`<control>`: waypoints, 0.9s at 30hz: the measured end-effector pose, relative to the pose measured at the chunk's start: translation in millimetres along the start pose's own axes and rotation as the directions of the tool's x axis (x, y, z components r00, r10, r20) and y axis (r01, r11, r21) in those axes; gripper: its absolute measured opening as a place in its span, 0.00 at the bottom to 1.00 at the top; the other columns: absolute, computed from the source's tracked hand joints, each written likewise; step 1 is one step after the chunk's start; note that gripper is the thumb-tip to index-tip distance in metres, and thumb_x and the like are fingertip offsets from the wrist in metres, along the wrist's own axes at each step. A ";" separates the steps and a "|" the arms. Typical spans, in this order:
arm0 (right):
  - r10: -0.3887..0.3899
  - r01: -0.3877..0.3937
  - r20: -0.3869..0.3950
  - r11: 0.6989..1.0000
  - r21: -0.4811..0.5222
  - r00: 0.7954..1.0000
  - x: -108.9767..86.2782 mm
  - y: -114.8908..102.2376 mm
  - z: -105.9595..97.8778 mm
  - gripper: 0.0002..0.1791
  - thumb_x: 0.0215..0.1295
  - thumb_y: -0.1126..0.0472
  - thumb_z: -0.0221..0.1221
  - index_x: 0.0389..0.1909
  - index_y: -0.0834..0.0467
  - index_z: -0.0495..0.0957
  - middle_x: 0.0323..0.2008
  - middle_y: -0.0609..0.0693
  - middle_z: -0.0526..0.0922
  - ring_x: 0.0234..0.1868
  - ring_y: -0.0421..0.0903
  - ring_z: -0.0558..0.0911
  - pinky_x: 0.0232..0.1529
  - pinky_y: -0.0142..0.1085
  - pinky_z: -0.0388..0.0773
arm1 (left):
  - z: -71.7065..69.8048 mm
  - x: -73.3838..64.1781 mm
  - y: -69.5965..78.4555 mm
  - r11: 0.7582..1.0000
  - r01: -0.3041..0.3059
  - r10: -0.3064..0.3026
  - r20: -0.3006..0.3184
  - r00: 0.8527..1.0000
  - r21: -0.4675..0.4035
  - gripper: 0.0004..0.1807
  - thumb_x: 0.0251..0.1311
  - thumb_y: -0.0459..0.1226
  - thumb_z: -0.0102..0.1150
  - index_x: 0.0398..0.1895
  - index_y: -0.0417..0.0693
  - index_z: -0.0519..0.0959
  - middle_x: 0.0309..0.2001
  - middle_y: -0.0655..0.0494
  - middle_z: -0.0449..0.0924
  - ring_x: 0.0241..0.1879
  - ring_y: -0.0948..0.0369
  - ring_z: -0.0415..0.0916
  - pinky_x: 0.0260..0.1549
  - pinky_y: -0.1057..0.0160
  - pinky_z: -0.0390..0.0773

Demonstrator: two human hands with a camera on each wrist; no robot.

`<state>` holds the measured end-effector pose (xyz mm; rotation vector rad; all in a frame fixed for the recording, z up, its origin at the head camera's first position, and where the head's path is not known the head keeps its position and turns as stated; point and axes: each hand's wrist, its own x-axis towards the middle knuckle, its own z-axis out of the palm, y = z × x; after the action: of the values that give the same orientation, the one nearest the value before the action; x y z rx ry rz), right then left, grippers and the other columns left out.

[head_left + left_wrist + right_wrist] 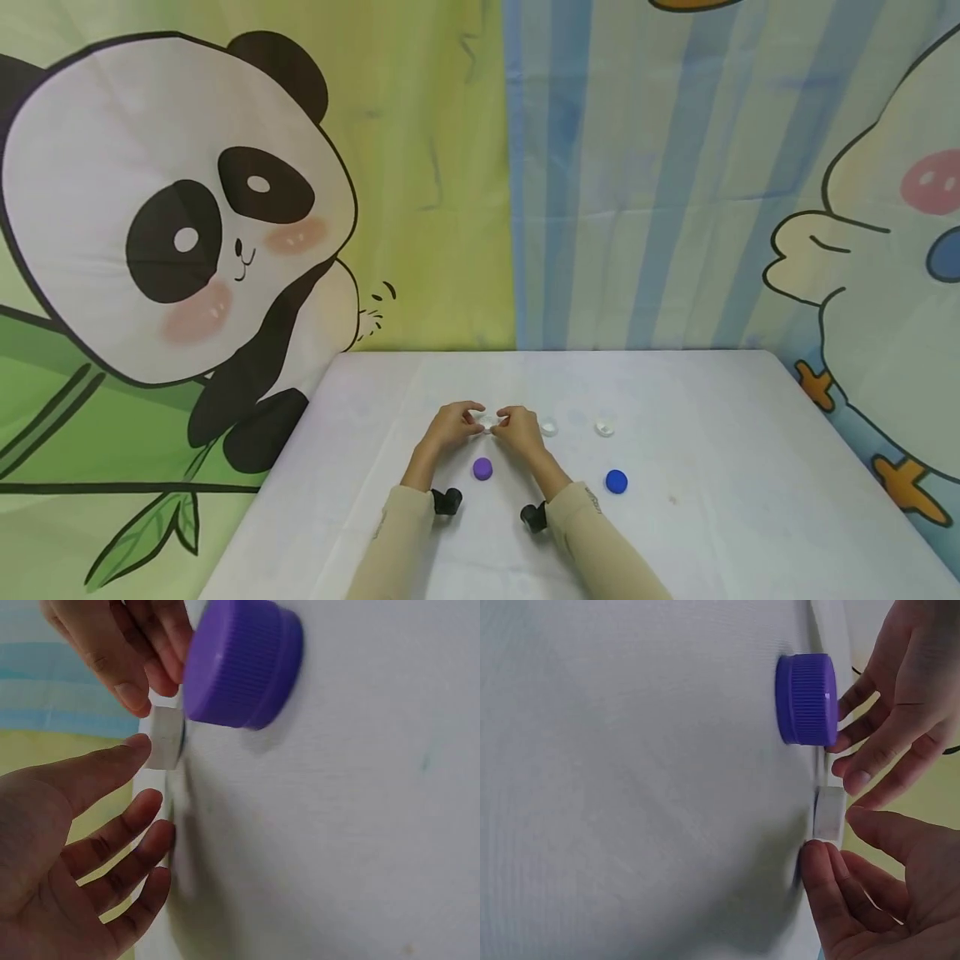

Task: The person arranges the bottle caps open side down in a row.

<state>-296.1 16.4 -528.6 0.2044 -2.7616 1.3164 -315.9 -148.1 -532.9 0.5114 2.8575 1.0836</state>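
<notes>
A small white round piece (487,422), like a low cap, sits on the table between both hands. In the left wrist view its pale side wall (166,738) shows; whether it is hollow cannot be seen. My left hand (452,427) is to its left, fingers loosely spread and thumb at its edge. On the other side my right hand (519,431) has its thumb and fingertips close to the piece, with no clear grip. Nearer me stands a purple bottle cap (482,468) with ribbed sides, untouched by either hand.
To the right lie a clear-white ring-like piece (549,427) and another white round piece (604,428). A blue cap (617,481) is nearer on the right. The white table (720,517) meets a printed cloth backdrop (435,183) at its far edge.
</notes>
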 end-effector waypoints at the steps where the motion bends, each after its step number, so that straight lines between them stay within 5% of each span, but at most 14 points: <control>1: -0.003 0.003 -0.002 1.000 -0.005 1.000 0.3 1.6 1.1 0.18 0.47 0.65 0.65 0.40 0.68 0.78 0.23 0.53 0.80 0.22 0.42 0.76 0.23 0.30 0.73 | 2.6 1.0 -1.6 1.000 -0.002 0.002 -0.004 1.000 -0.006 0.18 0.49 0.35 0.63 0.47 0.46 0.77 0.25 0.55 0.77 0.24 0.64 0.71 0.24 0.67 0.70; 8: -0.015 0.015 -0.023 0.999 -0.029 1.000 -0.3 10.9 6.8 0.16 0.43 0.67 0.67 0.37 0.67 0.80 0.20 0.51 0.80 0.21 0.41 0.76 0.23 0.30 0.72 | 13.3 1.3 -11.9 0.993 -0.102 0.100 -0.052 0.994 -0.052 0.15 0.46 0.42 0.66 0.39 0.48 0.82 0.20 0.60 0.75 0.20 0.65 0.69 0.19 0.68 0.68; 16: -0.076 0.076 -0.018 0.997 -0.018 0.997 0.6 9.8 8.2 0.13 0.44 0.67 0.67 0.33 0.67 0.80 0.20 0.51 0.79 0.20 0.40 0.74 0.23 0.30 0.72 | 12.0 0.0 -6.6 1.000 -0.025 0.026 -0.074 0.997 0.014 0.13 0.47 0.38 0.66 0.39 0.48 0.82 0.23 0.57 0.77 0.22 0.66 0.68 0.23 0.69 0.67; 27: -0.157 0.157 0.013 0.988 0.009 0.987 0.7 13.3 -2.5 0.15 0.47 0.62 0.66 0.36 0.66 0.80 0.22 0.51 0.81 0.22 0.39 0.76 0.24 0.28 0.72 | 4.2 -5.5 1.1 0.997 -0.080 0.080 -0.082 0.993 0.007 0.14 0.49 0.40 0.64 0.40 0.49 0.81 0.24 0.58 0.76 0.25 0.65 0.71 0.25 0.69 0.70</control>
<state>-298.8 26.6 -537.2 0.4240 -2.6868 1.2916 -309.7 -146.4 -535.7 0.5999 2.9330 1.1380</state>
